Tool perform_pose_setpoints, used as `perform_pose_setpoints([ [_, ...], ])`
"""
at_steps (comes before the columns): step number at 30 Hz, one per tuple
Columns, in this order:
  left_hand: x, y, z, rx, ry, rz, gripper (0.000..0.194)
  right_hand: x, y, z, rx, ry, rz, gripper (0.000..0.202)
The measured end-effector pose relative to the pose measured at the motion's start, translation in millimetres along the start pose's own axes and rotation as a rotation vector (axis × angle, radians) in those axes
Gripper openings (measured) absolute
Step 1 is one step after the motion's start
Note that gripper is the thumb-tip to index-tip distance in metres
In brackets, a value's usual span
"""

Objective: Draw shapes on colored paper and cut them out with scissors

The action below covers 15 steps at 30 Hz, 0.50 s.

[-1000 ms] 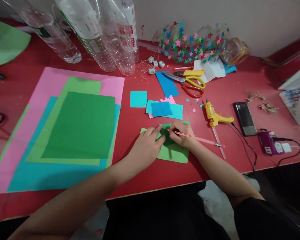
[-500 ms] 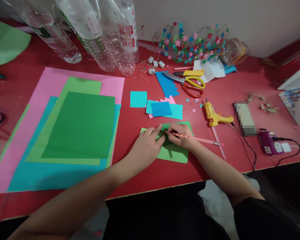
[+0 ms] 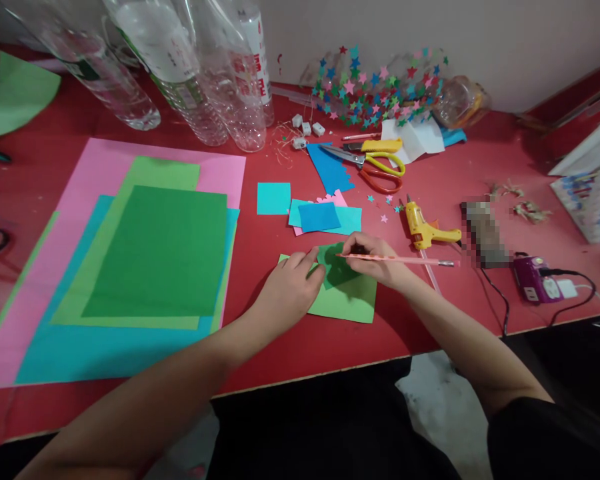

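Observation:
My right hand (image 3: 373, 259) grips a pink patterned pencil (image 3: 405, 259), its eraser end pointing right and its tip over a dark green paper piece (image 3: 333, 275). That piece lies on a light green paper sheet (image 3: 347, 307). My left hand (image 3: 291, 285) rests on the papers' left side, fingers stretched out and pressing down; what lies under its fingertips is hidden. Just beyond the hands are a small blue paper rectangle (image 3: 320, 217) on a turquoise strip (image 3: 351, 220), and a turquoise square (image 3: 273, 199).
Large coloured sheets (image 3: 160, 253) are stacked at left. Plastic bottles (image 3: 240, 113) stand behind; a star-covered bottle (image 3: 380, 87) lies against the wall. Scissors (image 3: 380, 167), a yellow glue gun (image 3: 425, 230), a purple power socket (image 3: 534, 279) and cables sit to the right.
My right hand has moved slightly up and right with the pencil, which now lies more level. More of the dark green paper shows. My left hand stays nearly in place.

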<state>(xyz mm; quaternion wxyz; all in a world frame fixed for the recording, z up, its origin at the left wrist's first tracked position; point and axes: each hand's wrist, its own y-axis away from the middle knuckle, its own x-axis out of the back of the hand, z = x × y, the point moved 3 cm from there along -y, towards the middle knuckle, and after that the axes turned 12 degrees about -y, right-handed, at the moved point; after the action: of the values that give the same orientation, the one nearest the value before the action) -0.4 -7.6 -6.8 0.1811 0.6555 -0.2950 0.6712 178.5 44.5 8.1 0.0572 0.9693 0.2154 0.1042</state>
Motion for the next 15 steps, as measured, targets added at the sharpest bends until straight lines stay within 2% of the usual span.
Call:
perform_pose_setpoints([
  [8,7.0,-4,-11,-0.017,0.098,0.137,0.029,-19,9,14,0.142,0.081,0.026,0.007],
  [15,14.4,-4,-20,-0.094,0.167,0.0,0.027,-19,9,14,0.218,0.171,-0.015,0.013],
])
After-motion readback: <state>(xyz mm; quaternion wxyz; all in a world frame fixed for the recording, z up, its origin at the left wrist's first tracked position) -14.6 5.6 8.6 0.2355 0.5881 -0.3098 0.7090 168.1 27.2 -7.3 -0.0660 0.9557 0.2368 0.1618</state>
